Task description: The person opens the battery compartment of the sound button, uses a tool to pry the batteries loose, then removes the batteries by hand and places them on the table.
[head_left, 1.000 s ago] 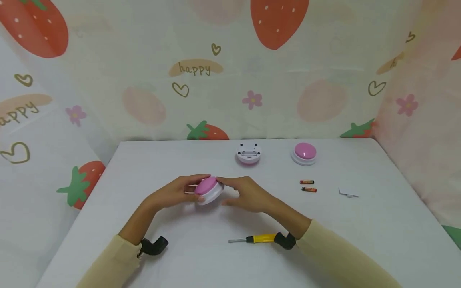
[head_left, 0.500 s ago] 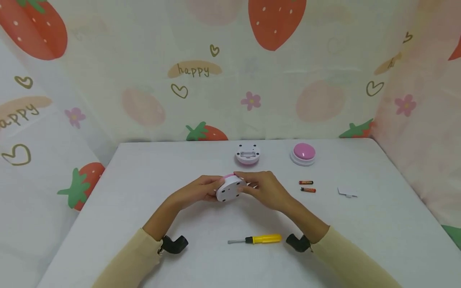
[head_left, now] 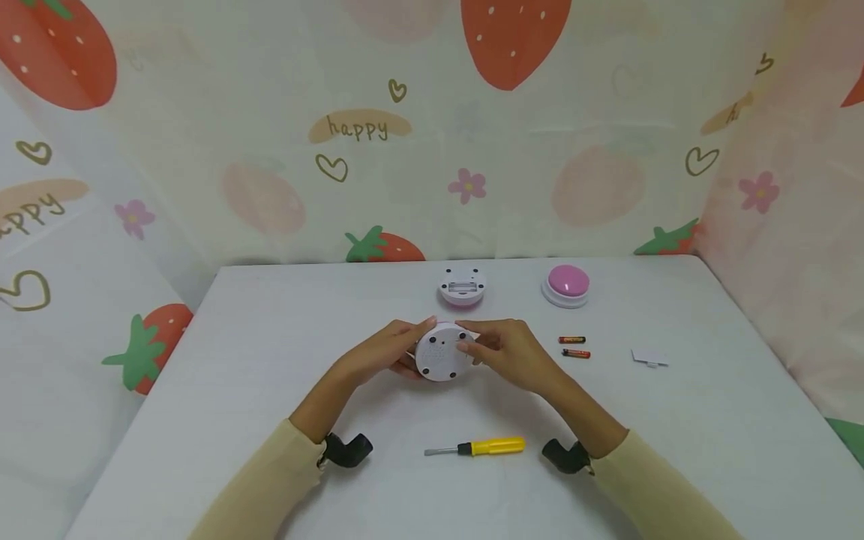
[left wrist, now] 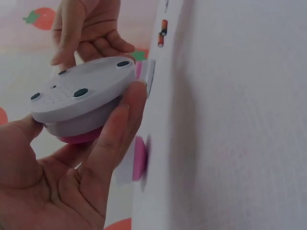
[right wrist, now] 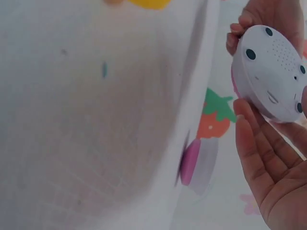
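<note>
A round push button (head_left: 440,361) with a pink top and white base is held above the table, its underside turned toward the head camera. Black rubber feet, small speaker holes and a little latch mark show on that underside in the right wrist view. My left hand (head_left: 385,351) grips the button by its left side, thumb at the upper rim and fingers beneath. From the other side, my right hand (head_left: 513,356) pinches its rim, the thumb on the underside and the index finger at the top edge. The pink top is mostly hidden.
Behind are an upturned button (head_left: 462,288) with an uncovered battery slot and an upright pink button (head_left: 567,285). Two batteries (head_left: 574,347) and a small white battery cover (head_left: 650,358) lie to the right. A yellow-handled screwdriver (head_left: 496,446) lies in front.
The button has been turned from pink side visible to underside facing the head camera and moved right. My right hand has come to pinch its rim.
</note>
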`<action>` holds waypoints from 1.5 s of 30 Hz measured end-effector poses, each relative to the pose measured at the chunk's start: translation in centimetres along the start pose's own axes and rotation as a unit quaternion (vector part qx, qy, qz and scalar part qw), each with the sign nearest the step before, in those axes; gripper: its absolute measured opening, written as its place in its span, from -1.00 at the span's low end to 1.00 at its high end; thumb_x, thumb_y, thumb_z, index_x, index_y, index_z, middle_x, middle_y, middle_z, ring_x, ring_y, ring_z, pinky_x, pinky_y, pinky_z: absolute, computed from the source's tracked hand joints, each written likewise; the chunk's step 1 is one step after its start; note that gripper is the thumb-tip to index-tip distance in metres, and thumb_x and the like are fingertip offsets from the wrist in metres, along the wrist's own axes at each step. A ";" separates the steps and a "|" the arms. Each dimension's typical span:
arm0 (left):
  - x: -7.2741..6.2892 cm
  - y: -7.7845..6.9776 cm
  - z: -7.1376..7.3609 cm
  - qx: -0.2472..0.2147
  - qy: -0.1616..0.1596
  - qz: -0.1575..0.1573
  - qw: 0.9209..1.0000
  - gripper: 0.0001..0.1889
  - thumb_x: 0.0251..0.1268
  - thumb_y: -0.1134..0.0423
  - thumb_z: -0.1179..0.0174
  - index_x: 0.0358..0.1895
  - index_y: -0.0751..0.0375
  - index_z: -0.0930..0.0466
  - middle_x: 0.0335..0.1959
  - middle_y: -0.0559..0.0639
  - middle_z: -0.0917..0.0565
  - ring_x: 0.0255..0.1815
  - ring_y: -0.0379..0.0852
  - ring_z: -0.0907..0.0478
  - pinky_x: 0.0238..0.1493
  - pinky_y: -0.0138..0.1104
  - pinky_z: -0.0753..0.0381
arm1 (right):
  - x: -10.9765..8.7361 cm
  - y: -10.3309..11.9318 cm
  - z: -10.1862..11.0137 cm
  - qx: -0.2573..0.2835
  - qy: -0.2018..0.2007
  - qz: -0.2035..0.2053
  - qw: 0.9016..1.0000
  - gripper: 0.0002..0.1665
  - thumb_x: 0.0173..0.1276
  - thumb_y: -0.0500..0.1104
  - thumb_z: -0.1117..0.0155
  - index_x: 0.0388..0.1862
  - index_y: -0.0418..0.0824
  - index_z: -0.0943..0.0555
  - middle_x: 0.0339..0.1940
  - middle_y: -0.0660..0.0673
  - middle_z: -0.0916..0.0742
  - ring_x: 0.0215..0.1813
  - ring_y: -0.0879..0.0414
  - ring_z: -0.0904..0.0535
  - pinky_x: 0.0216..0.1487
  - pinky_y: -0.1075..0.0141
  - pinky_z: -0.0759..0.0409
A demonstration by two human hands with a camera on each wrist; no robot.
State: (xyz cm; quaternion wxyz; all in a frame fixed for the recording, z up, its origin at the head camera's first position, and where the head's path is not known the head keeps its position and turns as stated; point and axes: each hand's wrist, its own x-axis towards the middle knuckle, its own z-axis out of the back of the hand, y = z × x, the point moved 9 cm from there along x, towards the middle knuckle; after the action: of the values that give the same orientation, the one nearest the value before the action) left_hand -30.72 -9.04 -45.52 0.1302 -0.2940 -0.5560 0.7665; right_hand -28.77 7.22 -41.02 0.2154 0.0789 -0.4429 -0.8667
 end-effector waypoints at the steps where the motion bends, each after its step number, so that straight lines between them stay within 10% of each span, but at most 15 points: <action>1: 0.1 0.0 0.0 0.002 -0.002 0.003 1.000 -0.32 0.55 -0.30 0.11 0.22 0.24 -0.62 -0.12 0.17 -0.76 -0.26 0.06 -0.77 -0.25 -0.21 -0.77 | 0.0 0.0 0.0 0.000 -0.001 0.000 1.000 -0.44 0.42 -0.01 -0.38 0.35 -0.11 -0.60 -0.25 0.00 -0.82 -0.25 -0.03 -0.75 -0.31 0.24 -0.58; 18: -0.3 -1.0 0.2 0.032 -0.047 0.037 0.998 -0.46 0.63 -0.11 0.07 0.33 0.24 -0.53 -0.13 0.14 -0.75 -0.34 -0.04 -0.75 -0.27 -0.29 -0.76 | 0.2 -1.8 0.3 -0.016 -0.029 -0.091 0.995 -0.56 0.38 0.04 -0.42 -0.05 -0.32 -0.76 -0.51 -0.05 -0.79 -0.44 0.04 -0.72 -0.36 0.27 -0.51; 30: -0.8 -0.9 -0.4 0.164 -0.070 0.008 0.984 -0.18 -0.03 0.17 -0.63 0.40 0.07 -0.51 0.27 0.12 -0.62 0.36 0.08 -0.49 0.35 0.04 -0.47 | -0.6 -4.5 -1.0 0.000 0.024 -0.204 0.979 -0.59 0.42 0.07 -0.35 -0.29 -0.27 -0.79 -0.59 -0.09 -0.74 -0.48 0.05 -0.66 -0.40 0.29 -0.62; 39: -0.9 -0.5 -0.9 0.134 -0.048 -0.003 0.990 -0.10 -0.07 0.35 -0.63 0.45 0.08 -0.45 0.32 0.20 -0.57 -0.21 -0.09 -0.75 0.07 -0.18 -0.69 | -0.7 -5.2 -1.8 0.026 0.073 -0.218 0.973 -0.56 0.50 0.07 -0.26 -0.33 -0.27 -0.76 -0.57 -0.14 -0.76 -0.51 0.02 -0.72 -0.42 0.32 -0.60; 45: -0.5 -0.1 -1.0 0.140 -0.055 -0.021 0.988 -0.05 -0.13 0.35 -0.65 0.47 0.08 -0.42 0.33 0.23 -0.55 -0.08 -0.07 -0.75 0.18 -0.12 -0.64 | -0.9 -5.6 -2.4 0.055 0.109 -0.223 0.967 -0.48 0.53 0.11 -0.18 -0.38 -0.29 -0.73 -0.63 -0.20 -0.73 -0.58 -0.05 -0.71 -0.55 0.36 -0.54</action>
State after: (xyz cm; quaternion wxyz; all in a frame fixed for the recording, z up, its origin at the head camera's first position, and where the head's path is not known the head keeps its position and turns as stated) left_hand -29.71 -8.51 -45.45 0.1555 -0.2183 -0.4555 0.8489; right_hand -28.84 8.69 -46.99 0.0588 0.2810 -0.4350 -0.8534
